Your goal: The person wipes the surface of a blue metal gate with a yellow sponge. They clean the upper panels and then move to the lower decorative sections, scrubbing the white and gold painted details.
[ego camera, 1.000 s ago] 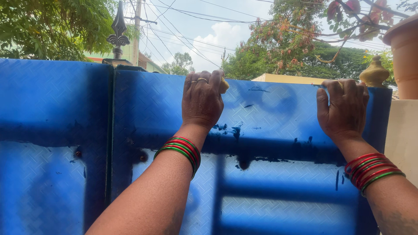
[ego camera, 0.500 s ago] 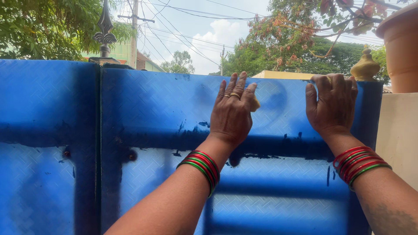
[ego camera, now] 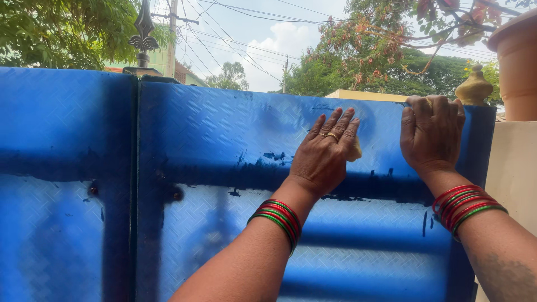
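A blue textured metal gate (ego camera: 224, 140) fills most of the head view, with dark patches and scratches in its paint. My left hand (ego camera: 324, 154) lies flat against the gate's right panel, pressing a small yellowish pad (ego camera: 355, 150) that peeks out under the fingers. My right hand (ego camera: 430, 131) hooks its fingers over the gate's top edge near the right end. Both wrists wear red and green bangles.
A cream pillar (ego camera: 512, 168) stands right of the gate, carrying a terracotta pot (ego camera: 517, 67). A golden finial (ego camera: 474, 86) sits by the gate's top corner, and a dark spear ornament (ego camera: 143, 31) rises at the panel seam. Trees, wires and buildings lie beyond.
My left hand has slid down and to the right across the panel with the pad. The right hand keeps its hold on the top edge. The view has shifted slightly.
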